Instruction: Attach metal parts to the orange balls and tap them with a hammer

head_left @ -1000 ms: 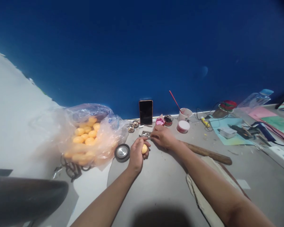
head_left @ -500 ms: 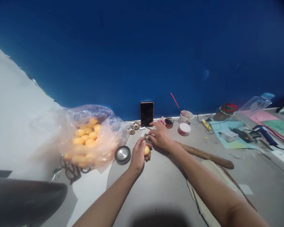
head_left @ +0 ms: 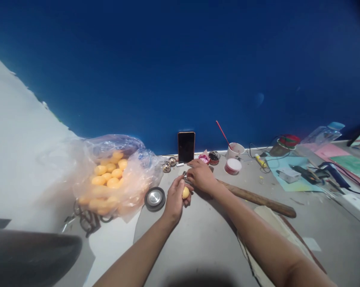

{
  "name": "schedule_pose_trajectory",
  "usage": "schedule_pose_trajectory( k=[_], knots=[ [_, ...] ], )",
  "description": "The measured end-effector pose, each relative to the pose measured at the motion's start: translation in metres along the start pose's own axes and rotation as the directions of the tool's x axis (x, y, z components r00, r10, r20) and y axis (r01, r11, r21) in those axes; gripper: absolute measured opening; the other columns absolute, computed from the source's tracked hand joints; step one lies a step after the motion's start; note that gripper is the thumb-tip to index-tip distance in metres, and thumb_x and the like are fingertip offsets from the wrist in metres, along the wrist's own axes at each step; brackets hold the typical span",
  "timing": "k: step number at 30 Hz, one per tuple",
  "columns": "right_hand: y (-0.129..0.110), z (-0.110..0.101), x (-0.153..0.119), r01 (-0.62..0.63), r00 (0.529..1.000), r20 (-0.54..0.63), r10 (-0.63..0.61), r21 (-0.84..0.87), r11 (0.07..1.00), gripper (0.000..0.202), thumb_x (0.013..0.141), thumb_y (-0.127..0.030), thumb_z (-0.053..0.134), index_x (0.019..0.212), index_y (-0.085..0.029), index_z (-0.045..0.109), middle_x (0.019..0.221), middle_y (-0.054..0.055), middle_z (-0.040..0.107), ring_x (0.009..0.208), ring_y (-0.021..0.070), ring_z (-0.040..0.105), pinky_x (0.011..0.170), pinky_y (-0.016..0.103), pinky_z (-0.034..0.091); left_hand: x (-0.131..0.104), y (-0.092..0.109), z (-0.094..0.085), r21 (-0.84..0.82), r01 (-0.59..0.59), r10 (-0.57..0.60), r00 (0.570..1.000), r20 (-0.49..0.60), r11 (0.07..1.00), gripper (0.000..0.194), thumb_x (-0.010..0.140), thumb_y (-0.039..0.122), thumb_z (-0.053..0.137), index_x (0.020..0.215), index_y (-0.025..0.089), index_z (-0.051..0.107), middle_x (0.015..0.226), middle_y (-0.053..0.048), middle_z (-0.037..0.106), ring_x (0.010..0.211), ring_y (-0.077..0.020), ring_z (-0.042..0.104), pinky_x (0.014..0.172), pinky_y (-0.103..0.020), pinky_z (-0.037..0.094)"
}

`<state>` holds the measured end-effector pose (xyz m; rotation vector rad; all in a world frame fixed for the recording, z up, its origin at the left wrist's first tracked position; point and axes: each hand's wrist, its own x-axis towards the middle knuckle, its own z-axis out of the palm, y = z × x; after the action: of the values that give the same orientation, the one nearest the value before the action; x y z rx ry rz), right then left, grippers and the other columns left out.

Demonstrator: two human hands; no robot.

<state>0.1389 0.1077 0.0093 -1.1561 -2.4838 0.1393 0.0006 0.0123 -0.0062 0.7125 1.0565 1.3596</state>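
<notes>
My left hand [head_left: 174, 199] is curled around a small yellow ball [head_left: 185, 193], which shows between the fingers and the palm. Its thumb and fingertip reach up to a small shiny metal piece [head_left: 185, 175]. My right hand [head_left: 201, 176] bends over the far side of that piece, thumb and fingers closed in at it, with one finger stretched toward the phone. The exact form of the piece is hidden by the fingers. A wooden handle [head_left: 258, 199] runs under the right wrist, its far end covered by the hand. Left of my left hand lies a round dark-rimmed metal disc [head_left: 155, 198].
A clear plastic bag of yellow balls [head_left: 108, 175] stands at left. A phone [head_left: 186, 146] leans on the blue wall, with two shiny patterned balls [head_left: 169, 164] beside it. Cups [head_left: 233, 166], a plastic bottle [head_left: 325, 134], cables and tools on blue paper [head_left: 275, 167] lie at right.
My right hand has shifted slightly left and down, its fingers drawn in closer around the shiny piece. The left hand still holds the yellow ball in nearly the same place.
</notes>
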Motion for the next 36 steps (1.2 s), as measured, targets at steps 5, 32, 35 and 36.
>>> schedule_pose_trajectory(
  k=[5, 32, 35, 36],
  knots=[
    [-0.002, 0.0, 0.002, -0.019, 1.0, 0.022, 0.02, -0.039, 0.999, 0.012, 0.093, -0.021, 0.076, 0.087, -0.023, 0.086, 0.121, 0.014, 0.078, 0.122, 0.0349, 0.059, 0.1, 0.046, 0.05, 0.001, -0.002, -0.002, 0.018, -0.017, 0.017, 1.0, 0.009, 1.0, 0.076, 0.084, 0.073, 0.076, 0.13, 0.015, 0.058, 0.075, 0.0, 0.07, 0.042, -0.0096, 0.051, 0.038, -0.021, 0.034],
    [0.003, 0.001, -0.011, 0.159, 0.942, -0.335, -0.012, 0.418, 0.894, 0.017, 0.103, -0.021, 0.058, 0.087, -0.023, 0.065, 0.117, 0.011, 0.074, 0.122, 0.0277, 0.062, 0.109, 0.049, 0.048, 0.0, 0.004, -0.004, -0.098, 0.024, -0.018, 0.998, 0.066, 0.995, 0.06, 0.078, 0.062, 0.085, 0.104, 0.01, 0.073, 0.078, -0.004, 0.07, 0.053, -0.0114, 0.058, 0.047, -0.024, 0.041],
    [0.003, 0.001, -0.011, 0.169, 0.949, -0.316, -0.022, 0.445, 0.88, 0.017, 0.102, -0.021, 0.059, 0.087, -0.023, 0.066, 0.116, 0.011, 0.075, 0.123, 0.0278, 0.063, 0.11, 0.05, 0.047, 0.001, 0.005, -0.004, -0.131, 0.041, -0.031, 0.996, 0.082, 0.99, 0.06, 0.076, 0.06, 0.088, 0.106, 0.011, 0.072, 0.08, -0.003, 0.07, 0.055, -0.0117, 0.059, 0.048, -0.024, 0.042],
    [0.002, 0.0, -0.011, 0.173, 0.952, -0.303, -0.033, 0.451, 0.876, 0.017, 0.102, -0.021, 0.059, 0.087, -0.023, 0.067, 0.116, 0.01, 0.075, 0.123, 0.0276, 0.063, 0.11, 0.051, 0.048, 0.001, 0.006, -0.004, -0.137, 0.047, -0.035, 0.996, 0.087, 0.989, 0.058, 0.075, 0.059, 0.089, 0.103, 0.012, 0.072, 0.08, -0.003, 0.07, 0.055, -0.0116, 0.059, 0.048, -0.024, 0.043]
  ],
)
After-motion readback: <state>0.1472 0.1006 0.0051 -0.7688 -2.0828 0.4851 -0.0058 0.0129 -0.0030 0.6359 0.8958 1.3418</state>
